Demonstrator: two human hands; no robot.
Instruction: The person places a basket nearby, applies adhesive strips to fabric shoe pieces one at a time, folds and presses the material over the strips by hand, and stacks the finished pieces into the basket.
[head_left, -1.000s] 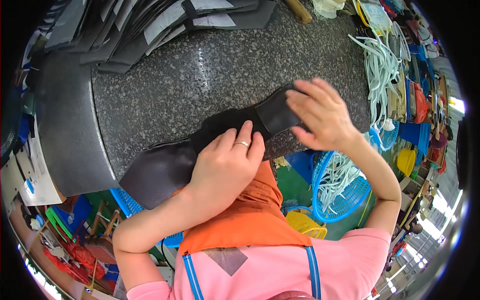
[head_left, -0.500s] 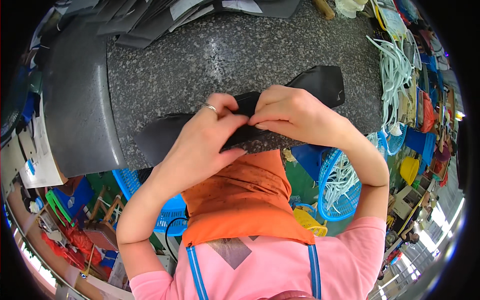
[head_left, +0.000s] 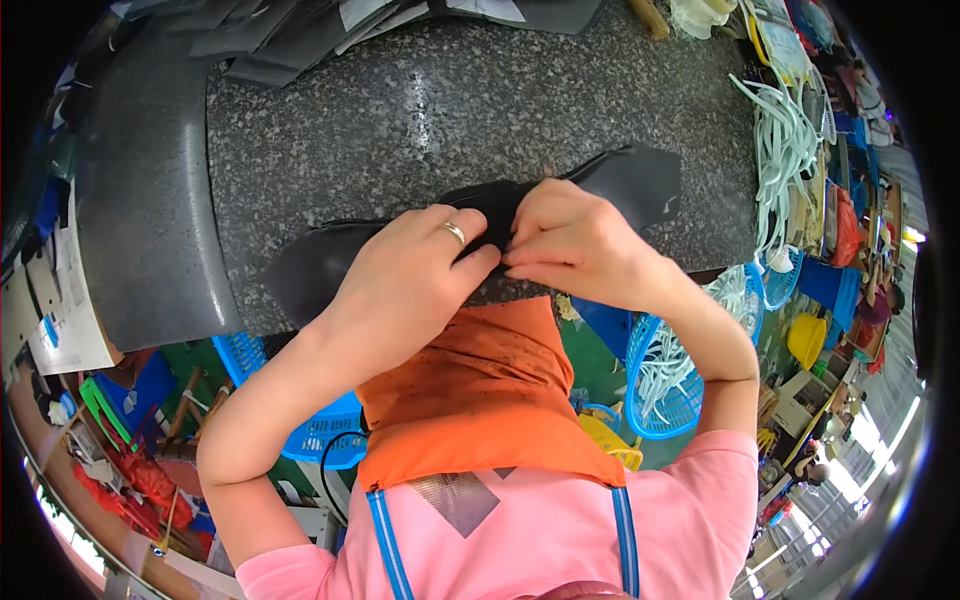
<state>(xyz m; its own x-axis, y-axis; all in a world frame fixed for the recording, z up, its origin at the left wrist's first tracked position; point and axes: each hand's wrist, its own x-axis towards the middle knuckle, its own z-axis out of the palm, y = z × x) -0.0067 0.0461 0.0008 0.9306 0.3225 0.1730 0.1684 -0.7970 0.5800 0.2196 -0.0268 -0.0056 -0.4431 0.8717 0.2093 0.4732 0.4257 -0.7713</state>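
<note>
This was a workshop or factory floor. The person wore an orange apron (head_left: 465, 430) at a speckled stone worktop (head_left: 320, 140), with a pile of flat dark pieces (head_left: 275, 45) along its far side. A bunch of pale strips (head_left: 783, 140) lay at its right edge, and more filled a blue basket (head_left: 690, 405) below, over a green floor (head_left: 603, 375). Far right, a yellow tub (head_left: 807, 343) stood among crowded goods, with bright openings beyond.

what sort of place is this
Probably a workshop or small factory: there's a speckled worktop, a pile of dark flat pieces and a blue basket holding pale strips.
</note>
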